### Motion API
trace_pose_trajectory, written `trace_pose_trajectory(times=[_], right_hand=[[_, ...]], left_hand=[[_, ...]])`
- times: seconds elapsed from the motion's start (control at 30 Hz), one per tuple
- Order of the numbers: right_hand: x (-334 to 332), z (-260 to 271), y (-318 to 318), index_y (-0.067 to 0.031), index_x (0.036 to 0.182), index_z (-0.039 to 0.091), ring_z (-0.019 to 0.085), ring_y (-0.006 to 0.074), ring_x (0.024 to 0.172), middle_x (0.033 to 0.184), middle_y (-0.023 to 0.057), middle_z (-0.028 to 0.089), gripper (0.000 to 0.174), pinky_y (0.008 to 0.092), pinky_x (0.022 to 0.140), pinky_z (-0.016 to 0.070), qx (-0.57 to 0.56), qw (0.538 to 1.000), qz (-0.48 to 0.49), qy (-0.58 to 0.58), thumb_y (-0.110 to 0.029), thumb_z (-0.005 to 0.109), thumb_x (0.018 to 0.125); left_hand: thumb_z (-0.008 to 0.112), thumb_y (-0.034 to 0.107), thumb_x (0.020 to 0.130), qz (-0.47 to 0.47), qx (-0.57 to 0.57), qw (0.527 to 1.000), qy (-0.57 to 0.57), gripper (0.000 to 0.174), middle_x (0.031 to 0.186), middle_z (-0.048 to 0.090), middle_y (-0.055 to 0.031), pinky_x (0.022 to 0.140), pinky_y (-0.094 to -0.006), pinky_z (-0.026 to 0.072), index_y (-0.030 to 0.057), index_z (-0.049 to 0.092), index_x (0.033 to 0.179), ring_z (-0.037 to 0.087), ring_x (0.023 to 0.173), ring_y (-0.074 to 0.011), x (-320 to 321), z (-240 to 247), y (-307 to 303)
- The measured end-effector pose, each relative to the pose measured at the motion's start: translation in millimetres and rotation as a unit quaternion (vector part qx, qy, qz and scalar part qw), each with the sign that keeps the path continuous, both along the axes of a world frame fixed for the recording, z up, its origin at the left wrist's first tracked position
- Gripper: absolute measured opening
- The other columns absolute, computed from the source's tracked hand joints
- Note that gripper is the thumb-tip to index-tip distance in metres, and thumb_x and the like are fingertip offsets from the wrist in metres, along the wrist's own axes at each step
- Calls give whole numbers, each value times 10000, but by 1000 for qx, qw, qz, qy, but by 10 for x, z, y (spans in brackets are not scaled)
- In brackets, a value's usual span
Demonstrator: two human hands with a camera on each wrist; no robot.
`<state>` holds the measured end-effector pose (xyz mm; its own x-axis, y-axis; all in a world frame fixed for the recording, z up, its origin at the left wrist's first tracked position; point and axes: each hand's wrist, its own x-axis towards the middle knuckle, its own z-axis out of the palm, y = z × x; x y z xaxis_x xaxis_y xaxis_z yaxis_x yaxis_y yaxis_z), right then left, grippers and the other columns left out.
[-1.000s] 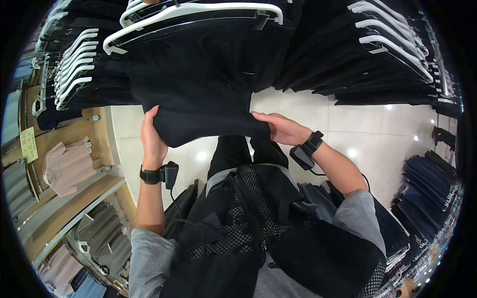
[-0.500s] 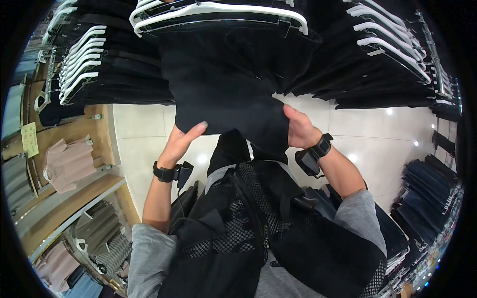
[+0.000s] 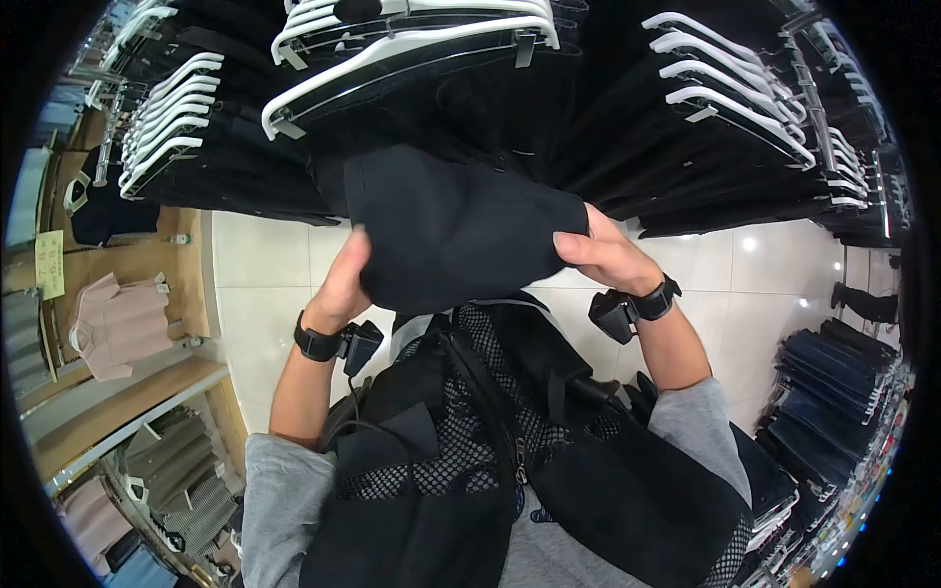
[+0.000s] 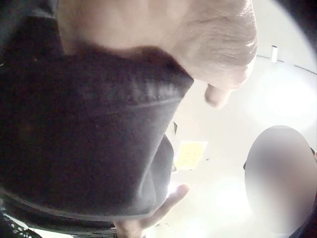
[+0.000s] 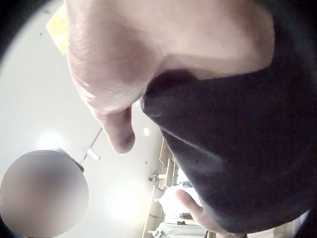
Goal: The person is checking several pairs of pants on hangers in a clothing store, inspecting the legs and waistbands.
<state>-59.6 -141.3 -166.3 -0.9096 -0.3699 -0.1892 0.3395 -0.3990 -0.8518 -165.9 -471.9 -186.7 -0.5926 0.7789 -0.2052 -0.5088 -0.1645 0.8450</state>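
Observation:
Black trousers hang from a white clip hanger, with their lower part drawn toward the person's body and bunched across the front. At its left edge, the left hand holds the cloth, thumb upright along the side and fingers hidden behind the fabric. On the opposite edge the right hand grips it, its thumb lying over the front near the corner. A stitched seam runs along the cloth close to the palm in the left wrist view. From the right wrist view, the dark cloth spans toward the left hand's thumb.
More black garments on white hangers hang to the left and right. A pink top lies on wooden shelving at the left. Stacked dark jeans stand at the right, above a pale tiled floor.
The lower part of the trousers has been drawn closer and bunched up between the hands. The left hand has moved right since the first frame, and the right hand is slightly farther right.

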Motion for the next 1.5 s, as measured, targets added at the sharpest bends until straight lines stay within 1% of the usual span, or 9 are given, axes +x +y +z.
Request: trace_pose_trajectory(times=[0.2,0.3,0.6,0.8,0.87,1.13,1.3,1.4,1.5], right_hand=[[97,75,176,66,1418,480,579,199,1207,1349,134,597,678,334,1041,453,-3,999,-33,43,-325,744,931],[138,-38,380,71,1404,505,611,234,1200,1344,162,617,628,364,1072,447,-39,999,-29,11,-287,730,940],[221,-12,395,69,1484,393,548,236,1296,1455,163,529,773,357,1092,436,-55,996,-77,-1,-344,733,925],[76,380,298,68,1491,386,501,248,1354,1480,170,501,835,362,1137,386,-85,992,-71,62,-350,770,877],[70,490,316,69,1497,379,480,248,1375,1502,173,482,900,359,1145,368,81,989,-63,108,-336,819,823],[154,420,380,59,1460,452,580,234,1261,1385,165,595,842,354,1080,431,24,988,-105,112,-319,824,806],[16,316,342,35,1413,515,597,235,1229,1342,164,618,762,365,1050,462,143,988,-38,-53,-316,847,824],[89,357,303,22,1429,505,581,237,1248,1364,157,604,759,367,1070,443,98,993,-66,18,-280,848,824],[99,381,265,15,1490,424,515,244,1328,1443,154,539,822,377,1126,384,84,993,-65,59,-237,840,827]], left_hand=[[520,319,1056,67,-122,990,13,583,1496,491,-169,1101,-383,441,-15,378,1512,510,1353,-253,-8,319,142],[440,254,1091,60,60,994,-63,410,1311,652,-152,1061,-385,482,-50,576,1331,612,1248,-241,-123,320,149],[271,563,1082,-11,132,989,-66,746,1586,377,-174,1158,-426,371,0,257,1571,409,1444,-295,-141,278,264],[727,276,915,-67,-97,989,91,748,1467,505,-144,1119,-392,392,-41,389,1502,487,1340,-260,-24,376,235],[710,278,922,-21,-67,997,21,703,1415,551,-151,1090,-391,430,-39,422,1479,542,1285,-267,2,461,252],[641,590,897,-10,226,964,-144,936,1506,458,-215,1119,-480,433,-14,320,1536,502,1355,-359,-45,177,247],[698,457,874,34,179,982,-43,919,1520,433,-201,1117,-453,423,-4,282,1552,483,1370,-339,-8,354,458],[700,331,867,15,-44,999,10,862,1500,446,-191,1106,-431,430,-5,287,1545,497,1351,-320,-40,425,414],[666,213,881,24,1,999,-35,780,1476,463,-192,1103,-423,430,-14,300,1530,512,1332,-298,-45,449,443]])
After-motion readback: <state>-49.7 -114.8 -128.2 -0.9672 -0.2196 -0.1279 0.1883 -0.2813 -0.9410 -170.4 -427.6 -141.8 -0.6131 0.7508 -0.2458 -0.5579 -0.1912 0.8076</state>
